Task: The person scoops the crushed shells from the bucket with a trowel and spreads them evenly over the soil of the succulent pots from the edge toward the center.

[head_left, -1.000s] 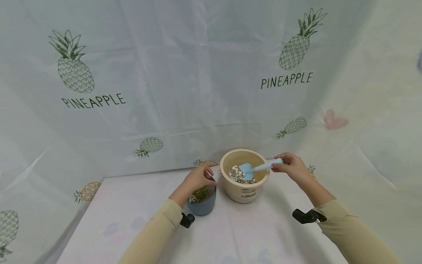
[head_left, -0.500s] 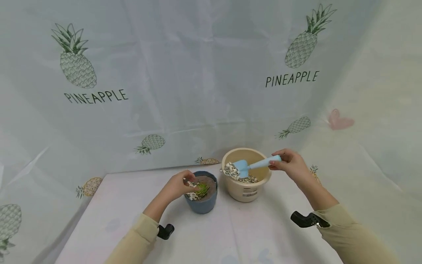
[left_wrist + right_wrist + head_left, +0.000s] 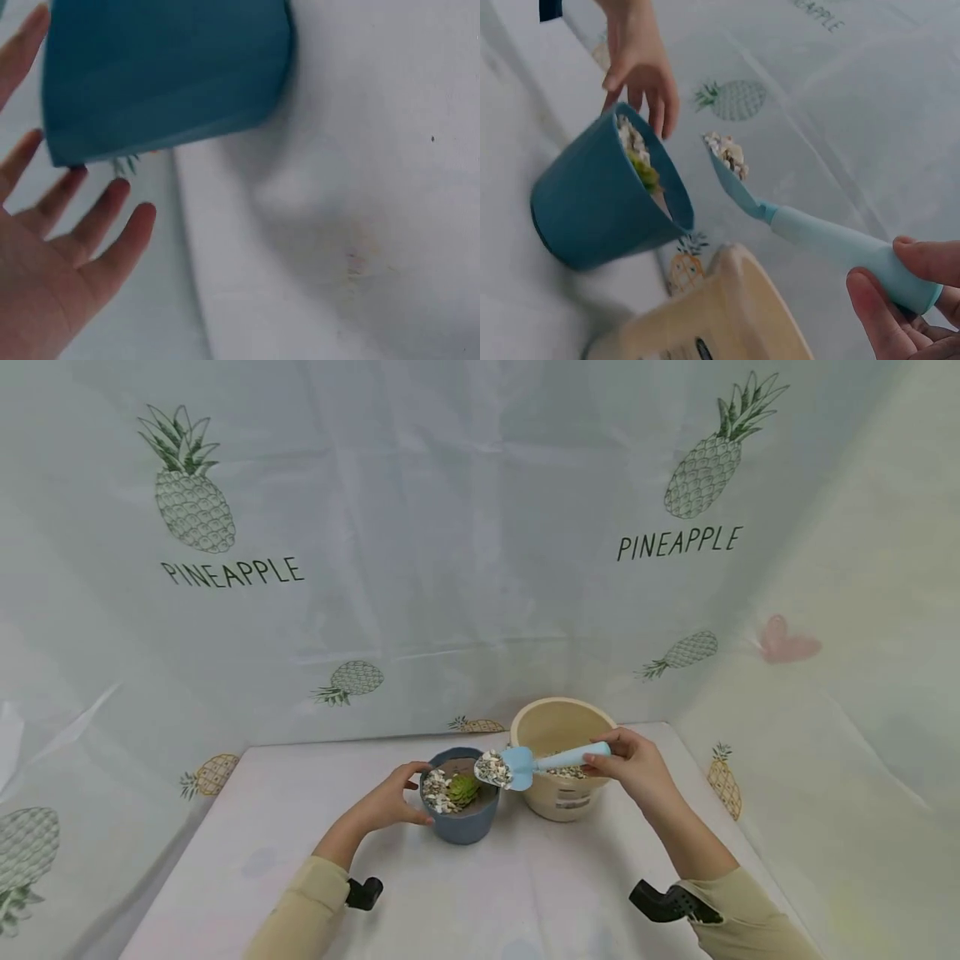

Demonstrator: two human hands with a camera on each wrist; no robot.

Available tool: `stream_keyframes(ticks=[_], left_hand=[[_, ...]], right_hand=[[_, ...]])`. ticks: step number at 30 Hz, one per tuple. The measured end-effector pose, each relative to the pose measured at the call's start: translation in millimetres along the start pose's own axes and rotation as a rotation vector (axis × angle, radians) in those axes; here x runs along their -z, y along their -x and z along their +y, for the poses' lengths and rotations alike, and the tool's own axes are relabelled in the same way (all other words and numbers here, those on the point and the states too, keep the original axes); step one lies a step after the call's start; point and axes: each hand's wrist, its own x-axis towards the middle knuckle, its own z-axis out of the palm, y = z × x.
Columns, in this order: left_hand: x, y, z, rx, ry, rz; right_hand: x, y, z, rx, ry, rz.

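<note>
My right hand (image 3: 630, 768) pinches the handle end of a light blue hand trowel (image 3: 558, 759), whose scoop bears a heap of small pale stones (image 3: 493, 769). The scoop hangs at the right rim of a blue flowerpot (image 3: 463, 828). In that pot a green succulent (image 3: 462, 790) stands in brown soil, with white pebbles (image 3: 437, 792) along its left side. My left hand (image 3: 384, 799) is at the pot's left rim, thumb and fingers spread apart. In the left wrist view the fingers (image 3: 124, 244) lie spread beside the pot's wall.
A cream bucket (image 3: 558, 806) with more stones (image 3: 566, 766) inside stands close to the right of the pot, under the trowel's handle. Behind the table (image 3: 300, 802) hangs a pineapple-print sheet (image 3: 450, 527).
My right hand has lifted the trowel with stones out of the bucket and moved it left to the pot. My left hand has drawn back from over the pot to its left rim.
</note>
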Motion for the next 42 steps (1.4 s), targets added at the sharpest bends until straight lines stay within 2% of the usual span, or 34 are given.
stream_keyframes(ticks=[5, 10, 14, 19, 22, 27, 34, 42], left_hand=[[1.2, -9.7, -13.6, -0.032, 0.035, -0.054], [6.1, -19.9, -22.3, -0.061, 0.064, -0.119], [11.3, -25.6, -21.5, -0.065, 0.083, -0.194], [16.3, -33.7, -15.1, -0.045, 0.024, -0.275], [17.6, -39.4, -14.0, -0.029, 0.004, -0.298], [20.1, -43.3, -17.4, -0.029, 0.029, -0.303], [18.3, -40.1, -22.2, -0.005, 0.107, -0.274], [7.4, -28.3, -25.0, 0.061, 0.164, -0.184]], right_hand=[[-19.8, 6.8, 3.3, -0.044, -0.015, 0.024], [-30.4, 9.4, 6.3, -0.05, -0.015, 0.031], [-32.5, 9.5, 9.2, -0.047, -0.015, 0.031], [-31.4, 10.2, 11.9, -0.036, -0.007, 0.033], [-32.3, 10.6, 12.2, -0.04, -0.002, 0.038], [-38.5, 7.3, 12.4, -0.033, -0.024, 0.052], [-44.9, 4.3, 15.7, -0.025, -0.046, 0.07], [-50.7, 6.6, 21.9, -0.035, -0.075, 0.107]])
